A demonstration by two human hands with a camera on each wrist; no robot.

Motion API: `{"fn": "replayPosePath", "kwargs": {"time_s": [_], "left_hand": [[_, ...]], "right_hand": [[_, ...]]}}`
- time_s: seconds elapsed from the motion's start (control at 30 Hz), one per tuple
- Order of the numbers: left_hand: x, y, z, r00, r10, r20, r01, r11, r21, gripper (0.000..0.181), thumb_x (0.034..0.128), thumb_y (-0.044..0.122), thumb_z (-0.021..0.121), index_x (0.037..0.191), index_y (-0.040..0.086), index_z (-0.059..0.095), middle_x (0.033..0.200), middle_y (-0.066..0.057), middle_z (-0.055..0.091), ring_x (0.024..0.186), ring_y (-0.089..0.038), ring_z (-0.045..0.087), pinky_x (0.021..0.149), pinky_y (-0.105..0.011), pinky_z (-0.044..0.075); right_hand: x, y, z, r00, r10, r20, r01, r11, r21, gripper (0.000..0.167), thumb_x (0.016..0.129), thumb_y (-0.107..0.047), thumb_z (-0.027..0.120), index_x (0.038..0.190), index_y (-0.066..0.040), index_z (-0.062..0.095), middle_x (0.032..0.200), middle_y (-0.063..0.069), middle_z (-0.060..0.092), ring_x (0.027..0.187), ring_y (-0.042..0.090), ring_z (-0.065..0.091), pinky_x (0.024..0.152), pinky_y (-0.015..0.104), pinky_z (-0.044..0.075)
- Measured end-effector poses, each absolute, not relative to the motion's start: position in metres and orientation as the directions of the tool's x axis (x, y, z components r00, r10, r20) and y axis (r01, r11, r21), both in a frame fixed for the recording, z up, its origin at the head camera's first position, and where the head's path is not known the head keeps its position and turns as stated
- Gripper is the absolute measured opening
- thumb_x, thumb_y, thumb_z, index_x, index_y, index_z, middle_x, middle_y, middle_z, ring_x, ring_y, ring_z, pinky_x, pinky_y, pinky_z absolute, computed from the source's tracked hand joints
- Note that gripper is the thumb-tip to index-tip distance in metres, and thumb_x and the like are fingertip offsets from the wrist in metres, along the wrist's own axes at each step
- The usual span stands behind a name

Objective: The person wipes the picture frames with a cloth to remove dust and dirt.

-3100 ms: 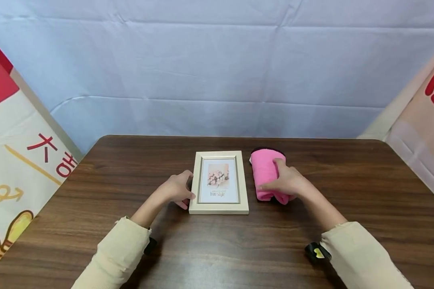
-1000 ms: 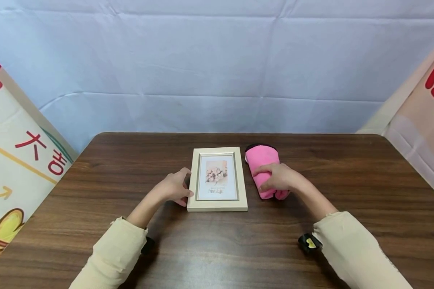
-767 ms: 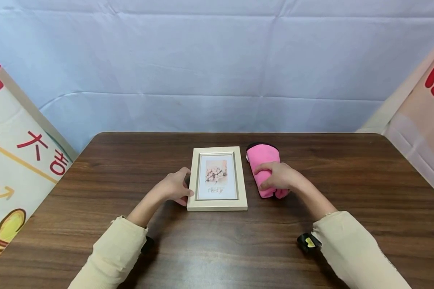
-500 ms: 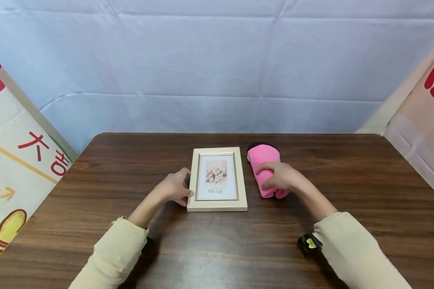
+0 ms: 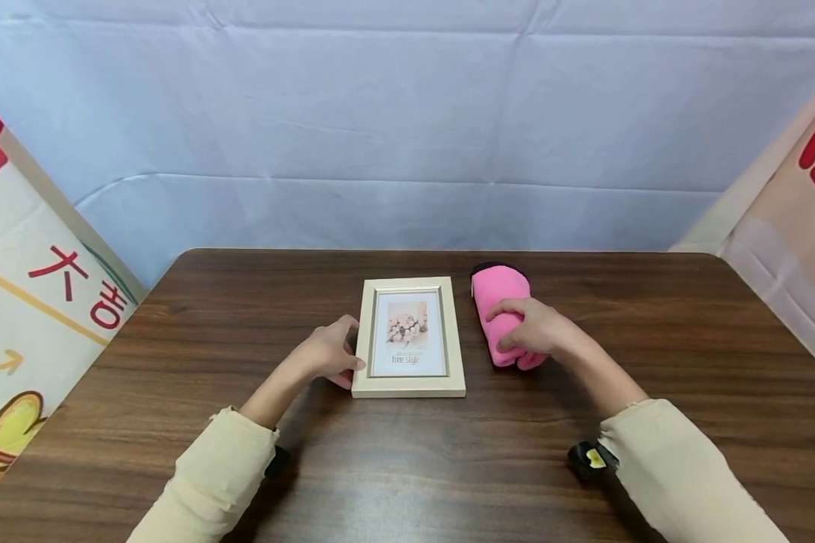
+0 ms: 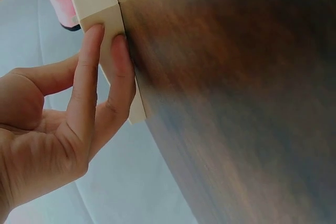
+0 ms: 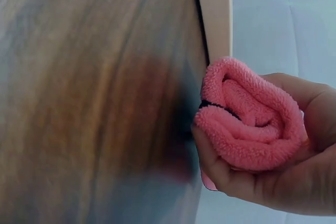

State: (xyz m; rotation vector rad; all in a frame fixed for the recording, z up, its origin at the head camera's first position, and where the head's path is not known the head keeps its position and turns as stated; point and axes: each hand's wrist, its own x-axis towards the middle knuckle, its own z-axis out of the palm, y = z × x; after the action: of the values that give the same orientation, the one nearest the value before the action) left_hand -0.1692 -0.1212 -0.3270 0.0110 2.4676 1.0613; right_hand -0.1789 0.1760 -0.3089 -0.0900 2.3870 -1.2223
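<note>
A cream picture frame (image 5: 409,390) lies flat on the wooden table, with a flower print behind its pane. My left hand (image 5: 327,351) is at its left side; in the left wrist view the fingers (image 6: 84,82) are nearly straight, with their tips against the frame's side edge. To the right of the frame is a rolled pink towel (image 5: 499,286) with a dark far edge. My right hand (image 5: 535,328) grips its near end, fingers curled round the roll. The right wrist view shows the towel's spiral end (image 7: 252,119); the far part of the roll is out of sight there.
The brown wooden table (image 5: 407,467) has rounded far corners. A pale cloth (image 5: 380,113) hangs behind it. Printed cloths with red markings stand at the left (image 5: 47,317) and right (image 5: 801,211). A dark strap device (image 5: 587,460) sits at the right wrist.
Over the last second my right hand and the towel have shifted slightly right and away from me. Earlier the hand lay more spread on the towel. The left hand and frame stay in place.
</note>
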Motion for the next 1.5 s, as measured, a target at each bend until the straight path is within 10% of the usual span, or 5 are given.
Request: {"fn": "replayPosePath", "kwargs": {"time_s": [1.5], "left_hand": [[-0.171,-0.117,-0.325,-0.887,0.188,-0.421,-0.173,0.711,0.682,0.059,0.0814,-0.005,0.064,0.131,0.001,0.034,0.086,-0.017,0.055,0.06,-0.022,0.062,0.052,-0.03,0.057]], "right_hand": [[-0.144,0.141,-0.305,-0.848,-0.357,-0.391,0.14,0.561,-0.816,0.043,0.079,0.0,0.063,0.12,-0.01,0.051,0.099,0.02,0.049,0.062,0.023,0.061,0.058,0.036,0.057]]}}
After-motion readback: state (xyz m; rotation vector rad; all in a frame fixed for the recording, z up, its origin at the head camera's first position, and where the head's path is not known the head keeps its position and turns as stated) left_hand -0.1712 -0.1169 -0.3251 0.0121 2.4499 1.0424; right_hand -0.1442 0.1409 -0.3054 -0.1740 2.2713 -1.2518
